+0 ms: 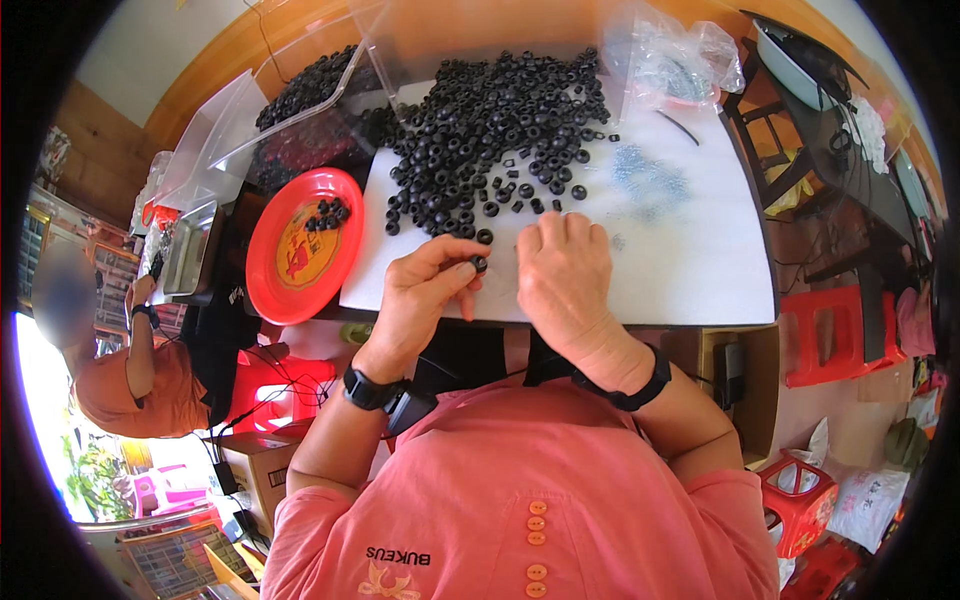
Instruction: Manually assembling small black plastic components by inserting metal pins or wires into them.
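Note:
Between thumb and fingertips, my left hand (415, 300) pinches a small black ring-shaped part (479, 264) with a hole through it. My right hand (566, 280) is beside it, back upward, fingers curled down to the white tabletop (700, 240); whatever those fingers hold, if anything, is hidden. Just beyond both hands spreads a big heap of black ring-shaped parts (490, 110), with loose ones at its near edge. A scatter of tiny pale-blue translucent pieces (645, 185) lies right of the heap.
Left of the heap, a red plate (262, 262) carries a few black parts. Clear plastic bins (290, 130) with more stand behind it. A clear bag (690, 50) sits at the back right. Another person (150, 385) is at far left; a red stool (830, 335) stands right.

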A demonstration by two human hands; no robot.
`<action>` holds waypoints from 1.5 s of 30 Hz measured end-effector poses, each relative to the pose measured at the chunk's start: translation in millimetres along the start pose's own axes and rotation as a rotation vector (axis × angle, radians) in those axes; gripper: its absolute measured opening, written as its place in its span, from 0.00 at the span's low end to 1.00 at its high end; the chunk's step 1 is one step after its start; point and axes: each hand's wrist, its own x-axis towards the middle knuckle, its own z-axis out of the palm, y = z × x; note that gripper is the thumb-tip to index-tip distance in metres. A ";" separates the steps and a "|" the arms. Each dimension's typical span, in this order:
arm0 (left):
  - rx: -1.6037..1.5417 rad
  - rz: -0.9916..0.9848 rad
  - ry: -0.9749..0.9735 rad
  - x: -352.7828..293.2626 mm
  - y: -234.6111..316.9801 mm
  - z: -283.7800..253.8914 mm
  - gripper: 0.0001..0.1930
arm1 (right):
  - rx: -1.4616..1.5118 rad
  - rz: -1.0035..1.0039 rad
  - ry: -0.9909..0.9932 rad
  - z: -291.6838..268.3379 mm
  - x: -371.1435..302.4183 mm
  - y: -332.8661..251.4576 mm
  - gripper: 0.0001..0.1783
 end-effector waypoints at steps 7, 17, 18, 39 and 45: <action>0.092 -0.075 -0.050 -2.4 7.4 0.8 0.11 | 0.128 -0.013 -0.012 -2.4 -1.2 2.5 0.06; 0.071 -0.062 -0.099 1.9 8.7 2.1 0.10 | 0.051 0.083 0.013 3.4 -2.6 3.5 0.06; 0.065 -0.062 -0.096 3.0 7.1 2.6 0.10 | 0.038 0.078 0.021 3.4 -3.3 4.8 0.06; -0.490 -0.096 -0.230 0.8 0.1 -23.1 0.12 | 0.018 -0.027 -0.030 2.3 -1.0 1.4 0.07; -0.411 -0.086 -0.223 -0.3 -0.5 -19.7 0.12 | -0.029 0.021 -0.028 0.8 -0.4 -0.4 0.07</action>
